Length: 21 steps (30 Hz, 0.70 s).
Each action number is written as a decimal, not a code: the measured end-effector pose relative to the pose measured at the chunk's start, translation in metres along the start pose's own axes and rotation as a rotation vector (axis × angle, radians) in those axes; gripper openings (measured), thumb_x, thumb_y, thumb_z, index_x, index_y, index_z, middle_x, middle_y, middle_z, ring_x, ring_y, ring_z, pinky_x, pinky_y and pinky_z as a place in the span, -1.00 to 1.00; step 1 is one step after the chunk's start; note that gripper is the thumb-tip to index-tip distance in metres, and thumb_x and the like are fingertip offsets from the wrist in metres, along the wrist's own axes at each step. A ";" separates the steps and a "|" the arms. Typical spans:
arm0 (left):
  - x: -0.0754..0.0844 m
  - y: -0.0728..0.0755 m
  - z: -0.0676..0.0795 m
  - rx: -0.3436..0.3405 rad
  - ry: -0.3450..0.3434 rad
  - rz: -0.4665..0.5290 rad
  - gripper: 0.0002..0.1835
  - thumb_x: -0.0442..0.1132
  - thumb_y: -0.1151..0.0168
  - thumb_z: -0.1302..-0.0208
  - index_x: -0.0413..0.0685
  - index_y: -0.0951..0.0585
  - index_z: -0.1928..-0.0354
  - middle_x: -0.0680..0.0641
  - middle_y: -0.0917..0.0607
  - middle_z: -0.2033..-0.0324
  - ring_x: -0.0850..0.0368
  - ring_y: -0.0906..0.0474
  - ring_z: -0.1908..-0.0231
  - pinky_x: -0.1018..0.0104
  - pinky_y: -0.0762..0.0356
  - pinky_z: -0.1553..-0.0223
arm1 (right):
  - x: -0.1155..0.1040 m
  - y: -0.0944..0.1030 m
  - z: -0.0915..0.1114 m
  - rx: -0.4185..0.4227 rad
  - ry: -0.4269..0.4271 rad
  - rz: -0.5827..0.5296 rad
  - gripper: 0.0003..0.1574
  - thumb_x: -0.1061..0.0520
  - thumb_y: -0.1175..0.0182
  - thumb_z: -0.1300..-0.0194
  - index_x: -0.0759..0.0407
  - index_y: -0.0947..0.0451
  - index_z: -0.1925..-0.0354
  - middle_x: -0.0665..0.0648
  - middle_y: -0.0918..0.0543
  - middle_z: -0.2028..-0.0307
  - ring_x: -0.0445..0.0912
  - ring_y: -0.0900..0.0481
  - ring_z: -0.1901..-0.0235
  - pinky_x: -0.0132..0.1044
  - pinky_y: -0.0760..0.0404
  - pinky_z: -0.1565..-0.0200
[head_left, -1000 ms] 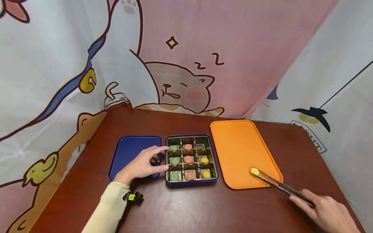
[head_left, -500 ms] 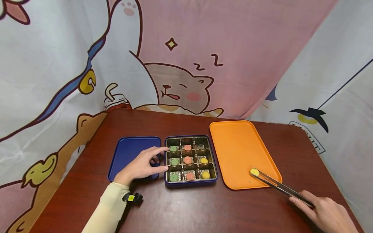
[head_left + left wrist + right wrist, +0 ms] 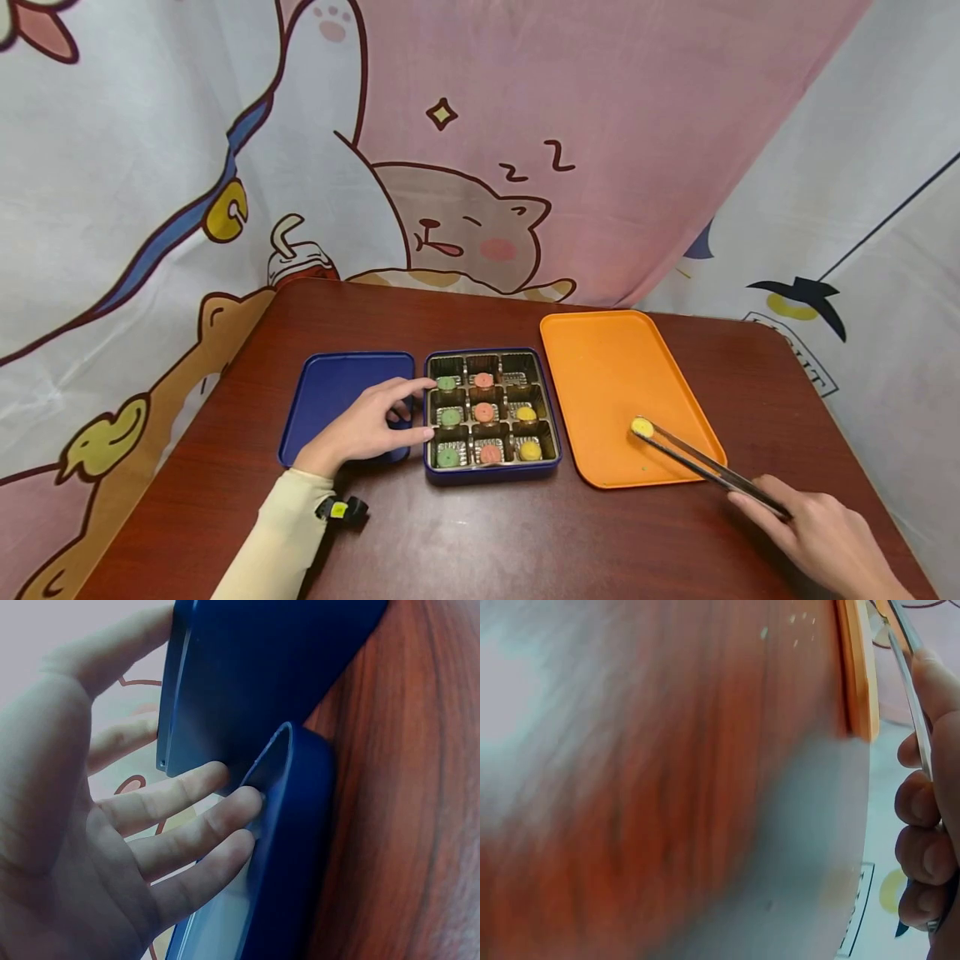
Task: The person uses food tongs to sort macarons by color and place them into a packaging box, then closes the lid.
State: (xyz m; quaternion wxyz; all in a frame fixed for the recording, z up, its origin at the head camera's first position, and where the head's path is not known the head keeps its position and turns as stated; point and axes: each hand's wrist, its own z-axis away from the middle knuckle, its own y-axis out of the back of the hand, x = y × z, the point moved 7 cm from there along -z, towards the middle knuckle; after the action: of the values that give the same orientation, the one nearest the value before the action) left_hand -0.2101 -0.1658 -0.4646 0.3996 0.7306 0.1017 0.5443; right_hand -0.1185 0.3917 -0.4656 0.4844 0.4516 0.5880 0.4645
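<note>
My right hand (image 3: 825, 525) grips metal tongs (image 3: 720, 475), whose tips hold a yellow round sweet (image 3: 642, 427) over the orange tray (image 3: 622, 358). With index finger and thumb extended, my left hand (image 3: 367, 421) touches the left side of a blue tin (image 3: 491, 477); the left wrist view shows its palm and relaxed fingers. Inside the tin, a gold divided insert carries green sweets (image 3: 448, 457) in the left column, pink ones (image 3: 484, 412) in the middle column and two yellow ones (image 3: 529, 451) at right. Its back right compartment (image 3: 517, 367) holds no sweet.
A blue lid (image 3: 322, 383) lies left of the tin, partly under my left hand. A tiny green crumb (image 3: 643, 469) is on the tray's near part. All stand on a dark red wooden table (image 3: 480, 542), with a printed curtain (image 3: 637, 150) behind.
My right hand has moved slightly left, and the tongs have carried the yellow sweet left and a little away from me over the tray. The left hand has stayed in place.
</note>
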 end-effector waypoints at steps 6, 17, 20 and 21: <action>0.000 0.000 -0.001 0.003 -0.002 0.001 -0.22 0.18 -0.49 -0.28 0.17 -0.49 -0.49 0.03 -0.62 -0.13 0.13 -0.68 0.13 0.11 -0.67 0.04 | -0.020 0.007 -0.012 0.050 0.059 -0.006 -0.67 -0.27 -0.39 -0.37 -0.09 -0.63 0.26 -0.22 -0.32 0.72 -0.26 -0.22 0.67 -0.27 -0.23 0.61; 0.000 0.001 0.000 0.006 -0.001 0.000 -0.22 0.17 -0.50 -0.28 0.18 -0.49 -0.49 0.02 -0.62 -0.13 0.13 -0.68 0.13 0.10 -0.67 0.04 | -0.059 0.014 -0.038 0.164 0.173 -0.034 -0.68 -0.18 -0.44 -0.35 -0.12 -0.52 0.35 -0.21 -0.22 0.72 -0.27 -0.17 0.68 -0.29 -0.18 0.63; 0.000 0.000 0.000 0.004 -0.002 -0.001 -0.22 0.17 -0.50 -0.28 0.17 -0.49 -0.49 0.03 -0.62 -0.12 0.14 -0.68 0.14 0.11 -0.67 0.04 | -0.069 0.015 -0.044 0.200 0.204 -0.045 -0.68 -0.16 -0.46 -0.32 -0.11 -0.52 0.35 -0.21 -0.21 0.72 -0.26 -0.18 0.68 -0.27 -0.19 0.63; 0.000 0.000 0.000 0.003 -0.001 -0.002 -0.22 0.17 -0.50 -0.28 0.17 -0.49 -0.49 0.03 -0.62 -0.12 0.14 -0.68 0.14 0.11 -0.67 0.05 | -0.072 0.015 -0.046 0.209 0.213 -0.047 -0.67 -0.16 -0.46 -0.32 -0.11 -0.52 0.35 -0.21 -0.21 0.72 -0.26 -0.18 0.68 -0.26 -0.19 0.62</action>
State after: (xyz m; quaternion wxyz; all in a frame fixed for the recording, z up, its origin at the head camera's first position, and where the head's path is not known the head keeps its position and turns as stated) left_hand -0.2100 -0.1657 -0.4644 0.3991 0.7314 0.1027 0.5433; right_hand -0.1539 0.3183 -0.4352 0.3802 0.4339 0.6916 0.4346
